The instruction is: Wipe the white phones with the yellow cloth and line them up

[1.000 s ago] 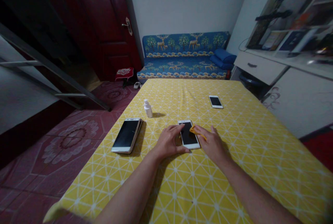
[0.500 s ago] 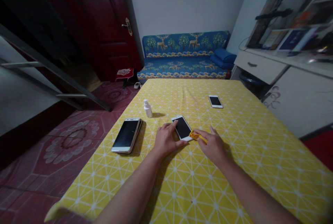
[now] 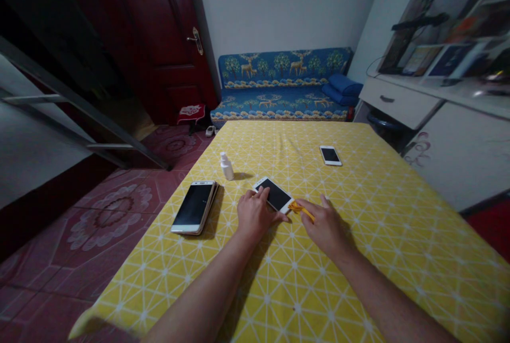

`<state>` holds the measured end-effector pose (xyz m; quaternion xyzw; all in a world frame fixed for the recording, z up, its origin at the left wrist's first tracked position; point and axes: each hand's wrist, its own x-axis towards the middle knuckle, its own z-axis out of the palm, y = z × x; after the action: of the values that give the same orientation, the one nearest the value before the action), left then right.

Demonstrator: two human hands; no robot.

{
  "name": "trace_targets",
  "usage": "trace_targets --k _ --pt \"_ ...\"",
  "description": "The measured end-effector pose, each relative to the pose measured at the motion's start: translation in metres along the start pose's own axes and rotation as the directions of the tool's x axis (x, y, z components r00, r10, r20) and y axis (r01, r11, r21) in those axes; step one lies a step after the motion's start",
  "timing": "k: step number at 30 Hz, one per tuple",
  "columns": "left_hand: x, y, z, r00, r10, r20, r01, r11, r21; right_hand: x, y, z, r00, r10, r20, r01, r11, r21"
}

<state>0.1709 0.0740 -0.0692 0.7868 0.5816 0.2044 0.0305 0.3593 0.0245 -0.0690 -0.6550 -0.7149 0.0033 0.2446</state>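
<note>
A white smartphone (image 3: pixel 274 194) with a dark screen lies aslant on the yellow patterned tablecloth. My left hand (image 3: pixel 257 212) holds it by its near left side, fingertips on the screen's edge and thumb at the lower end. In my right hand (image 3: pixel 324 223) a crumpled yellow-orange cloth (image 3: pixel 299 208) is pinched, its tip against the phone's right bottom corner. To the left rests a larger phone (image 3: pixel 194 206), apparently on top of other thin things. A white bottle (image 3: pixel 227 166) stands upright behind it.
Another white phone (image 3: pixel 330 155) lies at the back right of the table (image 3: pixel 295 279). Beyond the table's far edge is a blue patterned sofa (image 3: pixel 282 88). A white cabinet (image 3: pixel 458 141) stands on the right, and a metal ladder (image 3: pixel 107 114) leans at the left.
The smartphone under my left hand has turned counterclockwise, its far end swinging left. My left fingers have shifted slightly with it. The cloth stays at the phone's near right end.
</note>
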Motion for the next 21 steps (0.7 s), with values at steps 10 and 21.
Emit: trace_targets --k 10,21 --pt "-0.003 0.005 0.005 1.0 0.011 -0.002 -0.01 0.998 0.056 -0.005 -0.005 0.003 0.984 -0.172 -0.053 0.173 0.985 0.014" --pt "-0.002 -0.011 0.016 0.991 0.131 0.02 -0.127 0.982 -0.142 -0.004 0.0 -0.003 0.989 -0.132 0.063 0.09 0.888 0.452"
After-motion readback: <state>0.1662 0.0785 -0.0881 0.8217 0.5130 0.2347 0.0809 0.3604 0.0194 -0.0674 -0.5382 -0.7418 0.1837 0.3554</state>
